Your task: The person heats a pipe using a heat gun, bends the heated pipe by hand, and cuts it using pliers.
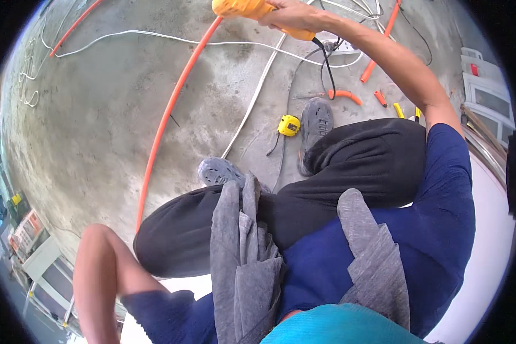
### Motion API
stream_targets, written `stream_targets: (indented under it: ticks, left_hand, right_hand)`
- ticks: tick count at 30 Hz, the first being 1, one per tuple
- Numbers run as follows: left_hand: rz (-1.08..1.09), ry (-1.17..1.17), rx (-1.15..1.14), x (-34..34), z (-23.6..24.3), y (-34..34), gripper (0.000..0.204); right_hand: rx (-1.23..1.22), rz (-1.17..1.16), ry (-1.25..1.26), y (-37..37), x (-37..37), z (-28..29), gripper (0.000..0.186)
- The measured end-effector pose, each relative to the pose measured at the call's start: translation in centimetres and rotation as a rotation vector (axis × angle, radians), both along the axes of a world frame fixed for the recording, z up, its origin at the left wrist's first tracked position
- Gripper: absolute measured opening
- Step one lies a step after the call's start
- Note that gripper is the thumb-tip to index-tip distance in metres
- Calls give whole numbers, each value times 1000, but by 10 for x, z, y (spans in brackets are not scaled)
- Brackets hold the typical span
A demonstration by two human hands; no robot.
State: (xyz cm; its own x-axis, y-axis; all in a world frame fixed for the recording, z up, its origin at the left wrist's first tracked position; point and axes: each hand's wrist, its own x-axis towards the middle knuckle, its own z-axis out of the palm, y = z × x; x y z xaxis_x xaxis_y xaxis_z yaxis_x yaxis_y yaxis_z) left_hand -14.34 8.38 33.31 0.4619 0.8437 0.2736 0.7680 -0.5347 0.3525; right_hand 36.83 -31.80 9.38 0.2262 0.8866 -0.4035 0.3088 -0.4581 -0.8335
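Note:
At the top edge, my right hand (301, 16) is wrapped round the handle of a yellow-orange corded power tool (240, 8). Its front is partly cut off by the frame, and a black cord (325, 63) drops from the handle's end. A long, slightly bowed orange pipe (177, 92) runs from beside my left knee up to the tool's body; whether they touch I cannot tell. My left arm (97, 269) is bent at the lower left, with its hand outside the picture. Between my shoes lies a yellow tape measure (289, 125).
A white power strip (342, 47) lies among tangled cables at upper right. Nearby are a bent orange pipe piece (346, 96), a short one (380, 98) and a yellow-handled tool (399, 110). A white cable (155, 33) crosses the concrete floor (97, 126). White frames (490, 97) stand at right.

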Motion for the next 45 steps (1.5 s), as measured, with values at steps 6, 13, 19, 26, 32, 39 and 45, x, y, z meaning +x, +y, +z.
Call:
stream_targets:
  ticks: [6,13,19,26,32,39,45]
  left_hand:
    - [-20,23,-62,-18,-35,-12,47]
    - [-25,22,-101,-19,-60,-14,46]
    - [-27,37,-107,-17,-55,-14,45]
    - [-31,26,-126,-24,-71,-19,44]
    - [-36,15,-103,-20,-60,-20,44]
    - [-19,7,-102,-31,-61,-18,43]
    - [-21,3,-101,-34,-64,-21,43]
  right_hand:
    - [-120,-31,-273,3,19,32,30]
    - [-149,-277,-307,-9,22,31,40]
    - [-192,-292,-242,-1,-20,46,38]
    - [-176,-122,-272,0,-46,11,41]
    - [-46,-16,-265,-2,-58,14,59]
    - [-128,-77,-432,-2,-36,-15,49]
    - [-195,-203,-419,-21,-19,-21,50]
